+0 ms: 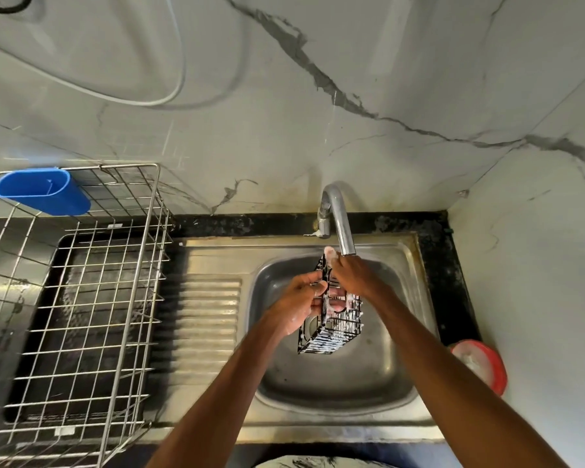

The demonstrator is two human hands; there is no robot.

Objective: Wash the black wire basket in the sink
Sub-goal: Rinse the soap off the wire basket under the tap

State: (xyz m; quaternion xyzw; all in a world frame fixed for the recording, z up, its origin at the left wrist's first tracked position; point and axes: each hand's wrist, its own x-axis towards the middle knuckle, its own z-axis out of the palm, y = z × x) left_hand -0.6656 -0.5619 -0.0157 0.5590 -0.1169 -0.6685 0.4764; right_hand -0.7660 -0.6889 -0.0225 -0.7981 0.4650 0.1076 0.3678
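Note:
A small black wire basket [331,329], flecked with white suds, hangs tilted over the steel sink bowl [345,383]. My left hand [301,298] grips its left side, fingers curled through the wires. My right hand [350,271] holds the basket's upper end just under the tap spout [343,228], pinching something pale and foamy there. Foam clings to both hands. I cannot tell whether water runs from the tap.
A steel dish rack [81,298] with a blue plastic cup holder [41,190] stands on the left. The ribbed drainboard [206,319] lies between rack and bowl. A red-rimmed tub [480,363] sits at the sink's right edge by the wall.

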